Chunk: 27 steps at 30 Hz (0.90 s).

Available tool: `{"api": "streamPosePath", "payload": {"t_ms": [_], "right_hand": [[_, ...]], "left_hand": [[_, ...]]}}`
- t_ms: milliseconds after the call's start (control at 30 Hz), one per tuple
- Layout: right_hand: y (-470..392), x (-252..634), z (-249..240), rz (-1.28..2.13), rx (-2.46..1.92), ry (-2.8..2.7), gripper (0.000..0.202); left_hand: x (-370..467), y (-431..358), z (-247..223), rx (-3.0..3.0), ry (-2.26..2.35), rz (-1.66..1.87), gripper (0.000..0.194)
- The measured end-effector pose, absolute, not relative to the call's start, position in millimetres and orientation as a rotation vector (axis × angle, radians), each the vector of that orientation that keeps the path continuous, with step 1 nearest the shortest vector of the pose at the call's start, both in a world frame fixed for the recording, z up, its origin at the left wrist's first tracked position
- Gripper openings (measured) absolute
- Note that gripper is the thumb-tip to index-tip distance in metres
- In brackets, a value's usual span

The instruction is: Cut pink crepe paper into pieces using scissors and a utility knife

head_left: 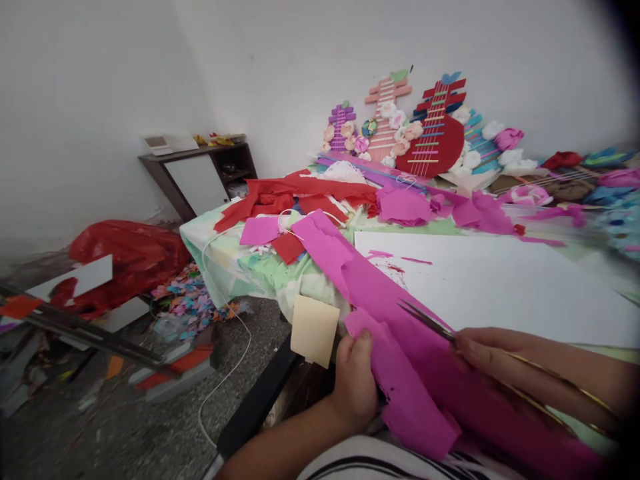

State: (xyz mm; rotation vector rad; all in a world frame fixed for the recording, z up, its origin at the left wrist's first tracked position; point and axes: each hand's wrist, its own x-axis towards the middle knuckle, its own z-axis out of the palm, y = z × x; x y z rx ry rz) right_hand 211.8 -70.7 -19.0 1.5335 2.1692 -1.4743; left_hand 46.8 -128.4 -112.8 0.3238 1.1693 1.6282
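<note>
My left hand (pixel 356 381) is closed on the edge of a piece of magenta paper (pixel 405 383), thumb on top, near the table's front edge. A longer magenta strip (pixel 370 280) runs from the table down towards my lap, beneath and beside that piece. At the right, my right hand (pixel 505 360) grips scissors with gold handles (pixel 550 380). Their dark blades (pixel 425 317) point to the upper left, over the magenta paper and the white board (pixel 490 280).
Red paper (pixel 300 190) and scraps lie on the green cloth-covered table (pixel 210 237). Decorated instrument shapes (pixel 435 137) lean against the wall. A cream card (pixel 314 330) hangs at the table's front. Left on the floor are a red bag (pixel 130 257) and colourful scraps (pixel 187 300).
</note>
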Motion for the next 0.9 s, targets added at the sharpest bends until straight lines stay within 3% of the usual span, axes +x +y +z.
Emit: {"api": "streamPosePath", "payload": {"t_ms": [167,233,333,433,667,900], "right_hand": [[-57,196,-9,-1.045,1.761,2.231,0.043],[-51,191,-11,-0.961,1.773,2.351,0.047],[-41,189,-20,-1.013,1.783,2.403,0.051],[-35,190,-30,-1.195,1.798,2.373,0.053],[-33,200,-39,-1.665,1.727,2.377,0.053],[-26,204,-44,-2.12,1.779,2.163,0.052]], "left_hand": [[4,-116,-96,1.064,1.657,1.654,0.038],[-29,-104,-89,1.496,2.06,1.525,0.038],[-75,-87,-87,1.707,2.434,1.058,0.087],[-96,-80,-92,1.875,2.387,0.748,0.102],[-102,-80,-112,2.247,2.35,0.6,0.1],[-118,-82,-150,2.275,2.532,0.924,0.091]]}}
